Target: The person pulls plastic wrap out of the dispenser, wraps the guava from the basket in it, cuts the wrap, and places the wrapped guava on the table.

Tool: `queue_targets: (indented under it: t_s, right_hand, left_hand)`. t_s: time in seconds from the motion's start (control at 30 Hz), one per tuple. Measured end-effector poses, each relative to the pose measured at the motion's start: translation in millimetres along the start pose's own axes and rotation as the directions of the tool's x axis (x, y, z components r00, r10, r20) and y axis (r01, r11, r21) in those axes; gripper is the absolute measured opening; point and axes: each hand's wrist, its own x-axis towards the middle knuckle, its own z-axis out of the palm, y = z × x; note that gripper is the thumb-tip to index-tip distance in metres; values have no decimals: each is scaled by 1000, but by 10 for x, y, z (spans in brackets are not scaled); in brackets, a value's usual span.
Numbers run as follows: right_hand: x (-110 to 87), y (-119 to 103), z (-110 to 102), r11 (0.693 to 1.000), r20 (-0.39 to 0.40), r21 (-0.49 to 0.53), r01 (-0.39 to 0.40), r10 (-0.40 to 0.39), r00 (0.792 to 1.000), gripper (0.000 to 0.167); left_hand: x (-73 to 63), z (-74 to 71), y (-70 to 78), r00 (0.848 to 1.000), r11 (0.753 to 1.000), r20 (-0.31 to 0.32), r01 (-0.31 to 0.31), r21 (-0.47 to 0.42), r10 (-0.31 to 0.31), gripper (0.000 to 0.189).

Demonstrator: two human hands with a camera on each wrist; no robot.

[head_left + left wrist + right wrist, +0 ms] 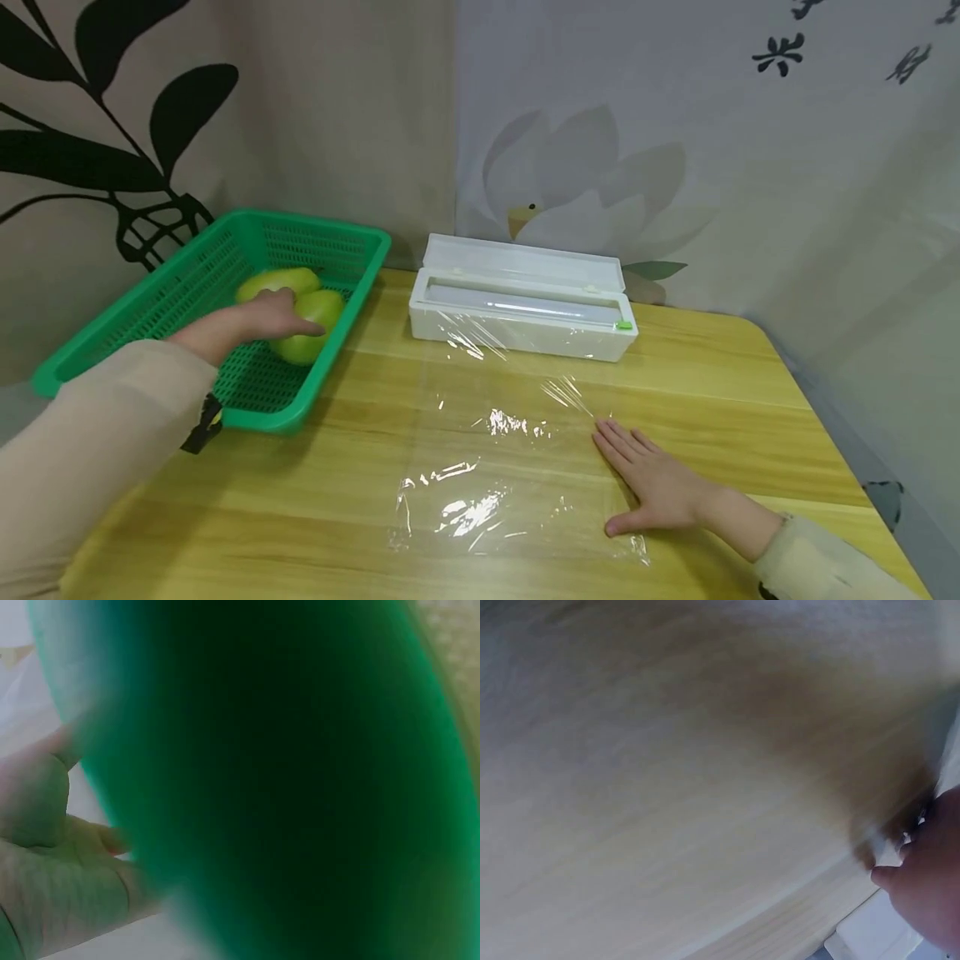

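The left grip (270, 317) is a person's bare hand extending from a pale sleeve (112, 442), to the left of a long white box (422, 321). It lies over two yellow-green fruits (322, 307) inside a green plastic basket (262, 419), which stands left of the box. Its thumb is apart from the fingers; the fingertips are hidden and the left wrist view is mostly blurred green, so I cannot tell whether they are wrapped round a fruit.

From a roll (525, 304) in the box, clear film (510, 467) runs forward across the wooden desk (712, 358), wrinkled and glinting. In front of the box and to its right, the right grip (660, 492) rests palm down at the film's right edge, fingers straight, thumb spread wide.

The box's lid (525, 260) is raised at its back; a small green slider (624, 325) sits at its right end. Behind the box hangs a pale backdrop (360, 108) with a printed lotus.
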Motion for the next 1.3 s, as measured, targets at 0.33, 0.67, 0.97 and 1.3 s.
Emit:
queue_targets:
  t_s: [0.33, 0.67, 0.97, 1.3]
  right_hand:
    - [3, -26, -50, 1000, -27, -11, 18, -18, 999, 109]
    - [13, -14, -58, 1000, 2, -19, 4, -4, 1000, 111]
    - [-4, -2, -31, 999, -28, -30, 16, -17, 999, 110]
    - [4, -24, -49, 1000, 9, -8, -13, 13, 1000, 111]
  left_hand:
    - [71, 228, -71, 997, 982, -46, 57, -179, -66, 89]
    - [49, 270, -59, 992, 956, -101, 43, -291, -76, 90]
    - [6, 211, -75, 986, 925, -136, 36, -379, -95, 94]
    - [-147, 65, -16, 986, 866, -156, -27, -500, -59, 94]
